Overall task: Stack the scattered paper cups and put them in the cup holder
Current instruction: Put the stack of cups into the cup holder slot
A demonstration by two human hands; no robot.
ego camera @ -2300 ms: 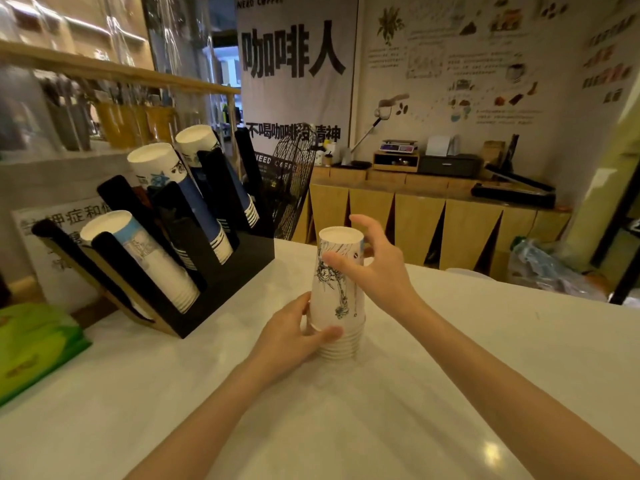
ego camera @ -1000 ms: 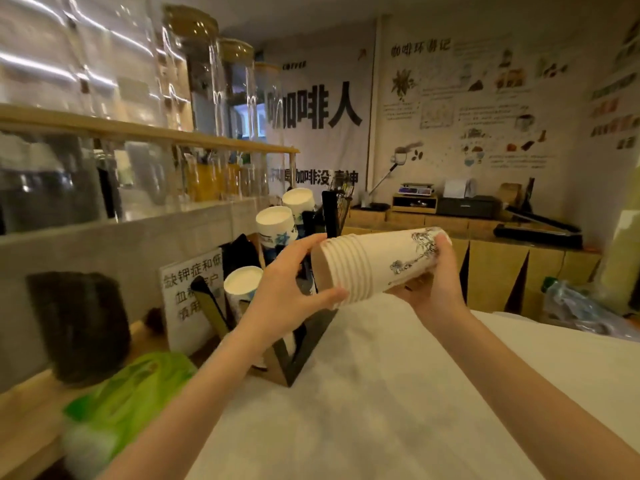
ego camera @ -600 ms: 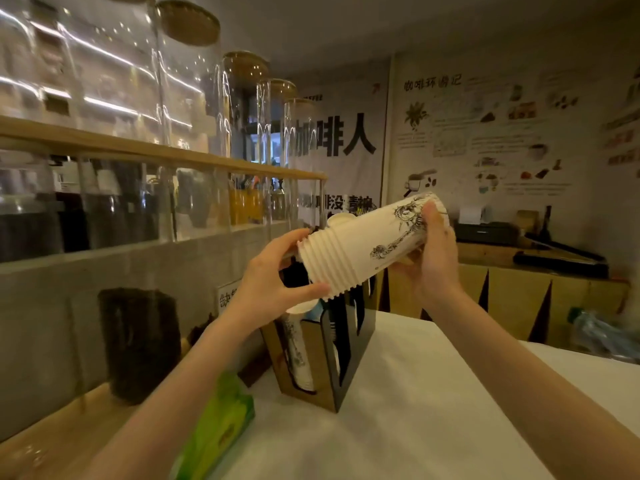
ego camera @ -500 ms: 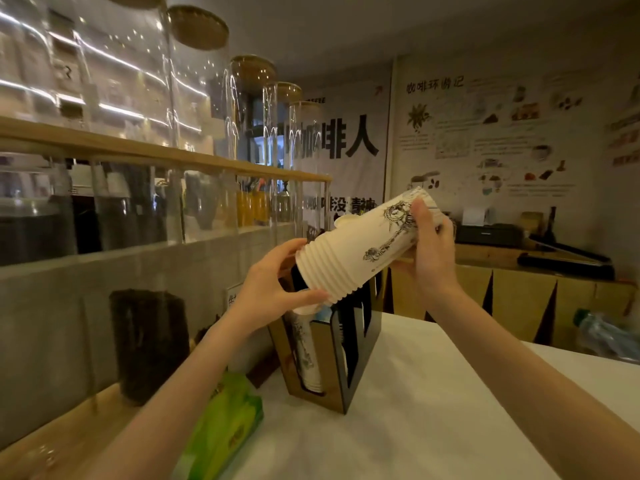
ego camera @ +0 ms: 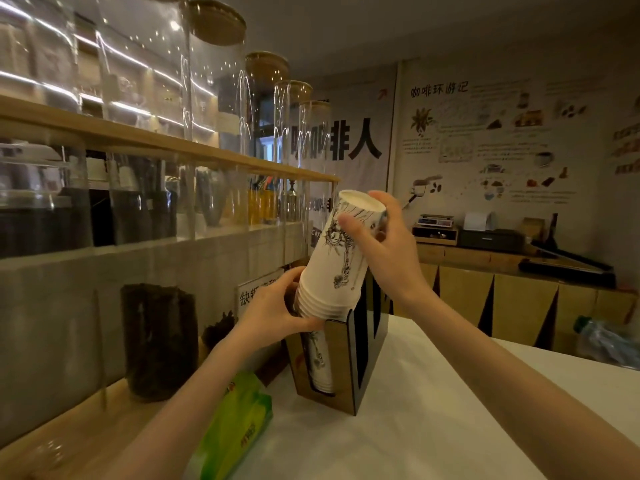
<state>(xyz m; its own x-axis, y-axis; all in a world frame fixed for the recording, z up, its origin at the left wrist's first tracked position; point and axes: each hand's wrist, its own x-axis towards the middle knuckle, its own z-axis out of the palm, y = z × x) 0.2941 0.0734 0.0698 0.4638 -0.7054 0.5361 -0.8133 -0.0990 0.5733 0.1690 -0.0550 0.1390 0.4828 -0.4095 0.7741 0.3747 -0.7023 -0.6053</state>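
A stack of white paper cups [ego camera: 341, 258] with black ink drawings stands nearly upright, rims down, right over the nearest slot of the black and wood cup holder [ego camera: 348, 362]. My left hand [ego camera: 277, 311] grips the ringed rims at the stack's lower end, at the top of the slot. My right hand [ego camera: 382, 244] wraps the upper end, thumb across the drawing. Inside that slot, below the stack, more white cups [ego camera: 318, 358] with the same drawing show through the opening.
The holder stands on a white counter [ego camera: 433, 410]. A green packet [ego camera: 235, 427] lies in front of it at the left. A small printed sign [ego camera: 258, 294] and a dark jar [ego camera: 157, 341] stand by the wall under a wooden shelf of tall glass jars.
Both hands lifted the stack off the counter, tipped it sideways, carried it left to the holder, then turned it rims down over the nearest slot. The view swung left and closer.
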